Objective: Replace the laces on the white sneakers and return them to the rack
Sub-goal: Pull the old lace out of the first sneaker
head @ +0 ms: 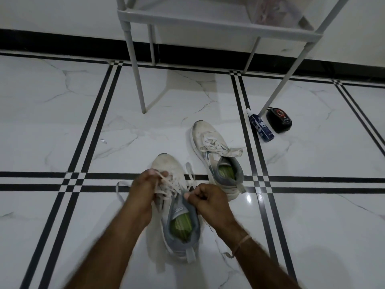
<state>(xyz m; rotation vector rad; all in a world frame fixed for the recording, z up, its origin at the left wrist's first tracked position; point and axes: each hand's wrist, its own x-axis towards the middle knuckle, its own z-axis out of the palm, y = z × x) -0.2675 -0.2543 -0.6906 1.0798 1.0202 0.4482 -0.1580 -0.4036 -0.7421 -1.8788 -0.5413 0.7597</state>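
From the head camera, looking down, a person bends over a white tiled floor (62, 122) with black stripes. Two white sneakers sit on it.

The near sneaker (165, 164) is right in front of the person, with its toe pointing away. It is grey round the opening and green inside. Its white lace (119, 191) is loose, and one loop flops out onto the floor on the left.

The left hand (143, 189) is on the left side of this shoe. Its fingers are curled, and the tips pinch some lace strands over the front of the shoe.

The right hand (209, 199) is on the right side, by the tongue. Its fingers are bent into a fist, and the thumb and a finger pinch a bit of lace. A thin band (242, 243) goes round that wrist.

The far sneaker (208, 140) lies a little further off to the right, apart from the hands. Its laces are messy too.

Behind the shoes stands the grey rack (208, 22), by the wall. Beside its right front leg lie a blue bottle (262, 129) and a small black box (279, 120), close together.
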